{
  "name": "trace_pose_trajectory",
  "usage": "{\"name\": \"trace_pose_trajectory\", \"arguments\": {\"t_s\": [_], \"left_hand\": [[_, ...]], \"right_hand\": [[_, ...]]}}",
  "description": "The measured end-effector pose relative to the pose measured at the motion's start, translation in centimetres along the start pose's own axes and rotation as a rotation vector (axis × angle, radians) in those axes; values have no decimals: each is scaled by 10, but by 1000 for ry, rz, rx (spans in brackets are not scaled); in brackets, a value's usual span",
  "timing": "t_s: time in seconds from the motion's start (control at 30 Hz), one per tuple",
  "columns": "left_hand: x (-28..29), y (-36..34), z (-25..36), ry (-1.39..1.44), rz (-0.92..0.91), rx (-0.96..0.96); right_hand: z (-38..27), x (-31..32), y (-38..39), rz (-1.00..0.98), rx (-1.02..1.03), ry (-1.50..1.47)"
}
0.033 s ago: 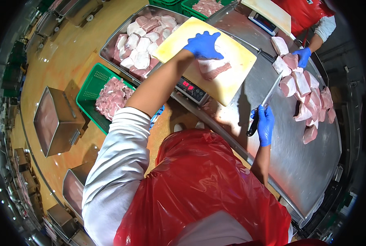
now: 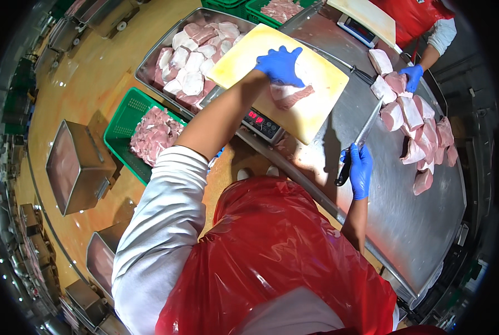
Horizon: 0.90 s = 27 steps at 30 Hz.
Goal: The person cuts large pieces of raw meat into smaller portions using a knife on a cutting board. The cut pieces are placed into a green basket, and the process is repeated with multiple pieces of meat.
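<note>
My left hand (image 2: 280, 66), in a blue glove, has its fingers spread over a pale piece of meat (image 2: 291, 96) on a yellow cutting board (image 2: 323, 109). The board lies over a scale with a red display (image 2: 259, 124). My right hand (image 2: 359, 170), also gloved, grips a black-handled knife (image 2: 364, 131) upright-angled over the steel table (image 2: 406, 223), its blade tip near a pile of meat chunks (image 2: 414, 111). Just left of the board sits a steel tub of cut meat (image 2: 193, 75).
A green crate of trimmings (image 2: 118, 125) is below the tub, steel bins (image 2: 79, 167) stand at the left, and more crates (image 2: 258, 12) are behind. At top right a co-worker's gloved hand (image 2: 412, 77) touches the pile, beside another board (image 2: 361, 12) and a sharpening steel (image 2: 361, 73).
</note>
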<state>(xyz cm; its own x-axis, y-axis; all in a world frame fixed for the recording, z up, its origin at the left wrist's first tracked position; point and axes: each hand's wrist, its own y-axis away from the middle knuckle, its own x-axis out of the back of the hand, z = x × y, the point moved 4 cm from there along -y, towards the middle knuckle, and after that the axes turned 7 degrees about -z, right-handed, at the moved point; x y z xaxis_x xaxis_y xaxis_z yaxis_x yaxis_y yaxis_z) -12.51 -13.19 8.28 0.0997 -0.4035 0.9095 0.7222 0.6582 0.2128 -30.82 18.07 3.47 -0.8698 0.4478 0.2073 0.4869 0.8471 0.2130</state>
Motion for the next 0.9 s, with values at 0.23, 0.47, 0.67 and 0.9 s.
{"name": "trace_pose_trajectory", "arguments": {"t_s": [0.23, 0.47, 0.67, 0.9], "left_hand": [[-27, 10, 30, -320, -223, -455], [22, 62, -60, 119, 222, -667], [-63, 112, -74, 529, 616, -81], [-91, 104, -45, 621, 816, 42]], "right_hand": [[-1, 0, 1, 4, -1, -6], [10, -4, 8, 25, 17, 117], [-10, -75, -2, -139, 193, 695], [-87, -171, -56, -287, 421, 958]]}}
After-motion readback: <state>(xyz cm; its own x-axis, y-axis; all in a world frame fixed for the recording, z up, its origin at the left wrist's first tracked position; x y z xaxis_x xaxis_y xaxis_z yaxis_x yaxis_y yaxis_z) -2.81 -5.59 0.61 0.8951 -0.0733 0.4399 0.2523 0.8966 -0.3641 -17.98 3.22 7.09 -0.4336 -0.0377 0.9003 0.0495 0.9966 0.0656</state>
